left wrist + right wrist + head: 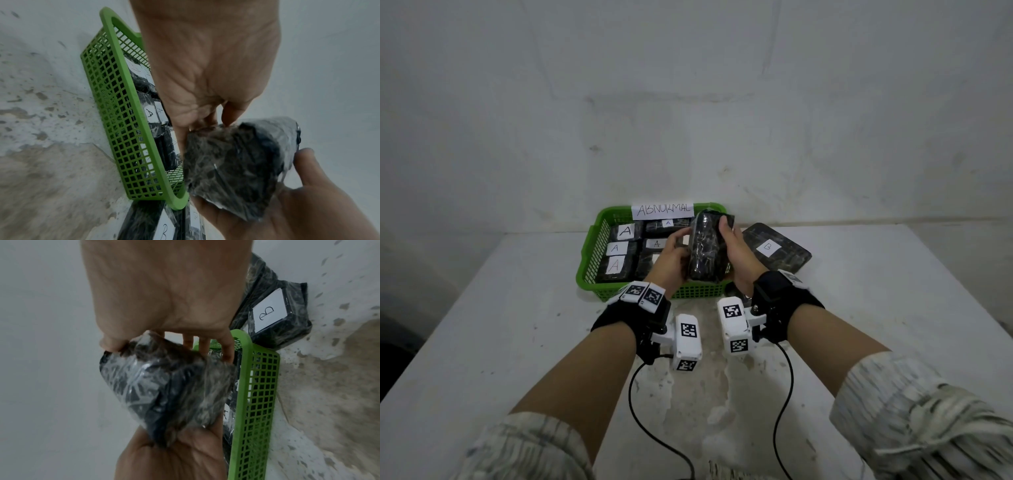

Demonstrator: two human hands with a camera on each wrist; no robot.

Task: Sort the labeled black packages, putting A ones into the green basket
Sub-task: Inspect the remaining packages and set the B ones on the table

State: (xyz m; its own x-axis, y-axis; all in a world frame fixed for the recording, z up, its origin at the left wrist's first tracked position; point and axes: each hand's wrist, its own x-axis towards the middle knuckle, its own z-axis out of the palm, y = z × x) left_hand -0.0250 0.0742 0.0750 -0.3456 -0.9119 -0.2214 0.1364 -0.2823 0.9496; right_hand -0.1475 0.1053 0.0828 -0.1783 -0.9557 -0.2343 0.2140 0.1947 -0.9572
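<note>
At the far left of the white table (pixel 482 342) sits the green basket (pixel 589 253), its mesh wall facing the person and a paper sign reading ABNORMAL (pixel 663 209) fixed to its far rim. Inside it lie black wrapped packages with white labels; the A-labelled packages (pixel 625 232) fill the left side in a column and more show toward the middle, lying flat and close together.

Over the right part of the basket, the left hand (pixel 671 258) comes up from the near side with its fingers curled against the left face of a black plastic-wrapped package (pixel 707 250), which is held upright and lifted clear above the basket. From the left wrist view the fingertips (pixel 230 113) press into the crinkled film at the package's upper corner. Any label on this package is turned away, so its letter cannot be told.

The right hand (pixel 739 255) grips the same package from the other side, thumb wrapped across its front near the top and fingers curled round the back edge, as the right wrist view also shows. Both hands thus have hold of the one package between them.

Just right of the basket, touching or nearly touching its corner, the B-labelled package (pixel 777 248) lies flat on the table, label up. The left wrist view shows a second B label beside it there. Black cables (pixel 633 394) trail from both wrist cameras toward the near edge.
</note>
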